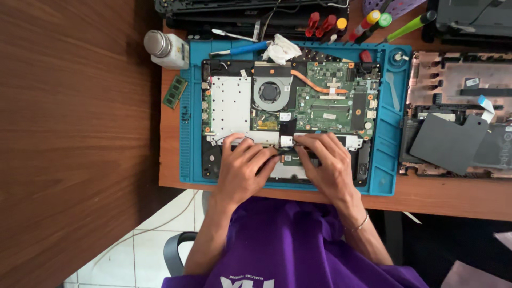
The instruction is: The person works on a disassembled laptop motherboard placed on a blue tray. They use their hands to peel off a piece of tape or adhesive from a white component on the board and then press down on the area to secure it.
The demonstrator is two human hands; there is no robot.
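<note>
Left hand (242, 165), right hand (326, 160) – fingertips pinching small black part at front edge of opened laptop (288, 109) – blue mat (392, 160) beneath.

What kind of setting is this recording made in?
Probably an electronics repair bench: an opened laptop with bare green circuit board and fan lies on a blue silicone work mat, with coloured-handled screwdrivers behind and another dismantled laptop shell alongside.

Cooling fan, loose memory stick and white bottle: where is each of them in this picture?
Cooling fan (270, 92): head view, on its round hub.
Loose memory stick (175, 92): head view, on the middle of the green board left of the blue mat.
White bottle (166, 49): head view, on its body beside the metal cap.
</note>
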